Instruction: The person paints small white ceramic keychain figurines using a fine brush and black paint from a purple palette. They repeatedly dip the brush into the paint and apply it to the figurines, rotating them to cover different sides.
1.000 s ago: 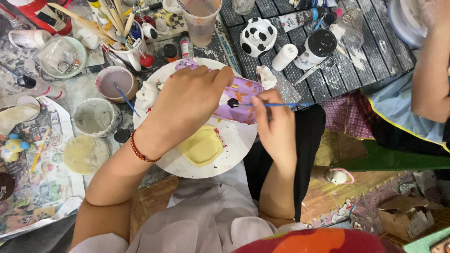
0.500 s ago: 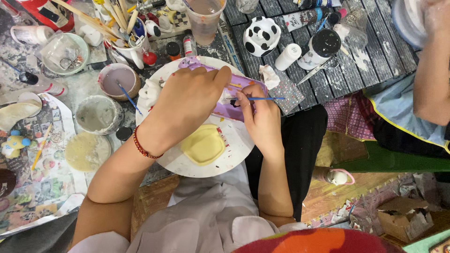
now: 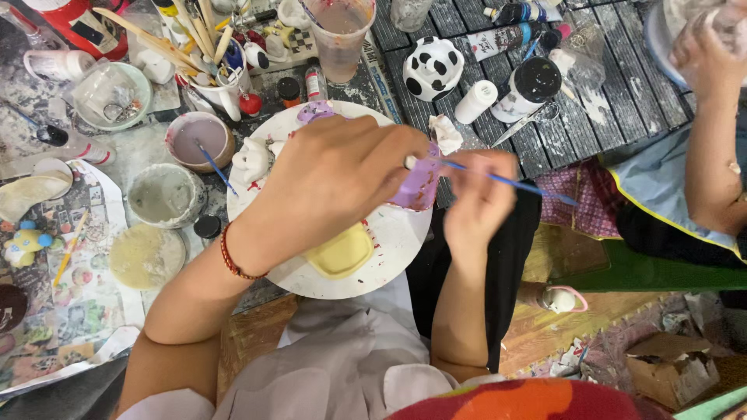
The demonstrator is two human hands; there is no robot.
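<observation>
The left hand (image 3: pixel 334 183) is curled over a small lilac-painted figurine (image 3: pixel 420 183), gripping it from above and holding it over the far right part of a round white plate (image 3: pixel 389 249) on the counter (image 3: pixel 622 101). The right hand (image 3: pixel 478 198) is closed in a narrow pinch on a thin blue-handled paintbrush (image 3: pixel 510 183), whose tip end meets the figurine's right side. What shows of the figurine under the fingers is already lilac, so the base colour looks largely laid on; how much bare surface or detail is left cannot be told, since the hand hides most of it. On the near part of the plate lies a pale yellow flat piece (image 3: pixel 338 253), and a small white unpainted figure (image 3: pixel 253 159) stands at the plate's far left edge. To the left sits a bowl of lilac paint (image 3: pixel 194 140) with a second brush resting in it, and a cup of cloudy rinse water (image 3: pixel 338 35) stands beyond the plate. Another person's arm (image 3: pixel 704 155) reaches in at the far right, well apart from the work.
</observation>
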